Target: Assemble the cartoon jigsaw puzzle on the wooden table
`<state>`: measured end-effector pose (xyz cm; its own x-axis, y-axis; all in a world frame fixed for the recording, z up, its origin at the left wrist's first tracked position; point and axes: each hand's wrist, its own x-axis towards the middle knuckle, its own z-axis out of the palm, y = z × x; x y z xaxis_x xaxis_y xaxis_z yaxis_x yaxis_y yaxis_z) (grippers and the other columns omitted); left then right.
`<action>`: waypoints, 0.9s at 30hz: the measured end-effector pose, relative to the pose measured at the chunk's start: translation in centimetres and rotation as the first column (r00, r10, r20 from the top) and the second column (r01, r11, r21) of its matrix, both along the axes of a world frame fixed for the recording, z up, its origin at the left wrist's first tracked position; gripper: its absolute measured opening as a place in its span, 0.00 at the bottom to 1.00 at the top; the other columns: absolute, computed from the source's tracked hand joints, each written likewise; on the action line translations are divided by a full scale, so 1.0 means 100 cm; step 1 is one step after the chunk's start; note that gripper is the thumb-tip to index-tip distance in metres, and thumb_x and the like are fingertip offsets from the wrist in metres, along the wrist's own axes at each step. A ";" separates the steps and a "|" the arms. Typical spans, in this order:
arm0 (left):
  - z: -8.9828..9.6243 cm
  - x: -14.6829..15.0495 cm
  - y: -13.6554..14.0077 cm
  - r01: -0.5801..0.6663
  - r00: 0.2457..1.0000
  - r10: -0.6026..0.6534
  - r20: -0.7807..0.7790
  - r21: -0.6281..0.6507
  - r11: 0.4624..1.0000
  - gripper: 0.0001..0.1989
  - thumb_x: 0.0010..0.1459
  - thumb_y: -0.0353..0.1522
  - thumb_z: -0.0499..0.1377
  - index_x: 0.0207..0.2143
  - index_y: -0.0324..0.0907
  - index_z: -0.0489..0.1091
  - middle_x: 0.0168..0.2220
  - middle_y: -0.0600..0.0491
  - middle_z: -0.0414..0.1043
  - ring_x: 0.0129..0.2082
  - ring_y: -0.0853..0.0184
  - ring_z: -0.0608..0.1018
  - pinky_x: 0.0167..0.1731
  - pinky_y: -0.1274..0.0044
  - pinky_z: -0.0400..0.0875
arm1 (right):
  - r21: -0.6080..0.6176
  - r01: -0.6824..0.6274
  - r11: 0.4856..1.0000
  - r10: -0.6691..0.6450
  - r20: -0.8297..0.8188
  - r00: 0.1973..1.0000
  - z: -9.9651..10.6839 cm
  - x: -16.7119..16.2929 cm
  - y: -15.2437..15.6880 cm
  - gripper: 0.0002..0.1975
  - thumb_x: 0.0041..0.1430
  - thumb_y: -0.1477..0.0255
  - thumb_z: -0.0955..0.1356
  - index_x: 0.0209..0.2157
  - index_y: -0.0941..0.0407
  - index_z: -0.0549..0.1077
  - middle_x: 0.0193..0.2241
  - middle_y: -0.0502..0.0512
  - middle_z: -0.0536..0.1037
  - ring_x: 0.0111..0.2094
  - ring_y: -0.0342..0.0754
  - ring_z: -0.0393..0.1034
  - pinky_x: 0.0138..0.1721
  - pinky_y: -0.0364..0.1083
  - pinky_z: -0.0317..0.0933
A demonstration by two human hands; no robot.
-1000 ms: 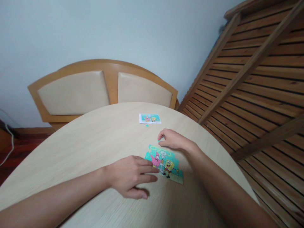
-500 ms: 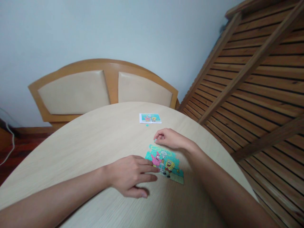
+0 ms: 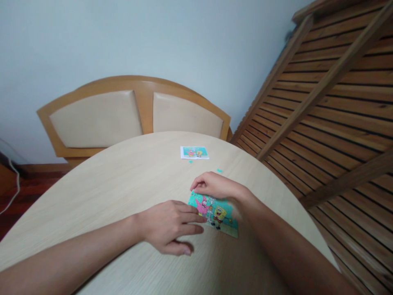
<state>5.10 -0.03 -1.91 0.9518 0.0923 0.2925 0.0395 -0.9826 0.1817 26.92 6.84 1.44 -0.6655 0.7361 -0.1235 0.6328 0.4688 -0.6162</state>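
A jigsaw puzzle (image 3: 225, 211) with a pink starfish figure and a yellow square figure on a teal ground lies on the table. My left hand (image 3: 172, 227) rests palm down with fingers spread, the fingertips over the puzzle's left edge. At the puzzle's upper left corner, my right hand (image 3: 213, 184) pinches a small teal puzzle piece (image 3: 193, 192), partly hidden by the fingertips. The right hand also covers part of the top edge. Two loose teal pieces lie farther off: one piece (image 3: 190, 162) below the picture card and another piece (image 3: 219, 170) beyond my right hand.
A small picture card (image 3: 196, 153) with the same figures lies toward the far side of the round wooden table (image 3: 132, 176). Behind the table stands a padded wooden headboard (image 3: 144, 106) against the wall. Wooden slats (image 3: 322, 102) rise on the right.
My right hand has moved left and nearer, bringing the piece to the puzzle's upper left corner. A loose teal piece beyond it has come into view. The left hand stays put.
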 end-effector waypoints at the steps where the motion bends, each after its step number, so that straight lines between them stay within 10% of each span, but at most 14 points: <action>1: 0.000 0.000 0.000 -0.001 1.000 0.001 0.000 0.001 1.000 0.26 0.71 0.47 0.46 0.55 0.37 0.70 0.60 0.43 0.71 0.55 0.53 0.75 0.53 0.63 0.73 | 0.003 -0.002 1.000 0.002 0.003 1.000 0.000 0.000 0.000 0.12 0.59 0.78 0.68 0.42 0.59 0.83 0.37 0.56 0.85 0.36 0.48 0.78 0.34 0.41 0.64; 27: -0.002 0.000 0.001 -0.008 1.000 0.008 -0.003 -0.008 1.000 0.24 0.70 0.46 0.49 0.56 0.39 0.70 0.60 0.43 0.71 0.58 0.53 0.73 0.56 0.64 0.71 | 0.083 0.072 0.994 -0.073 0.016 0.997 -0.010 -0.005 -0.001 0.04 0.55 0.75 0.72 0.35 0.58 0.78 0.27 0.50 0.79 0.28 0.43 0.71 0.30 0.40 0.57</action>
